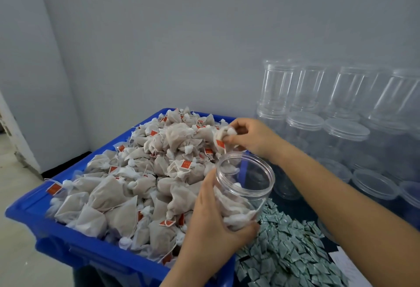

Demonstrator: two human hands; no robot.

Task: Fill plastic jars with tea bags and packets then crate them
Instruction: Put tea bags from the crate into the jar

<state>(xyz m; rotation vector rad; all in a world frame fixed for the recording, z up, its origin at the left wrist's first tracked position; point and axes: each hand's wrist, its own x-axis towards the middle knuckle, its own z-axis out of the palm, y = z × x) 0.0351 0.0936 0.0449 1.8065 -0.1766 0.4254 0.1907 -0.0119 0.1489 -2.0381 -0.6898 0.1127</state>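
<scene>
A blue crate (pixel 91 250) is heaped with beige tea bags (pixel 136 186) that carry red tags. My left hand (pixel 211 223) grips a clear plastic jar (pixel 246 186), tilted with its open mouth up, at the crate's right edge. Several tea bags lie inside the jar. My right hand (pixel 252 136) pinches one tea bag (pixel 221 137) with a red tag just above the jar's mouth. Small green-white packets (pixel 291 248) lie piled to the right of the crate.
Empty clear jars with lids (pixel 345 130) stand stacked in rows at the right against the grey wall. A white paper (pixel 347 266) lies at the lower right. The floor shows at the left.
</scene>
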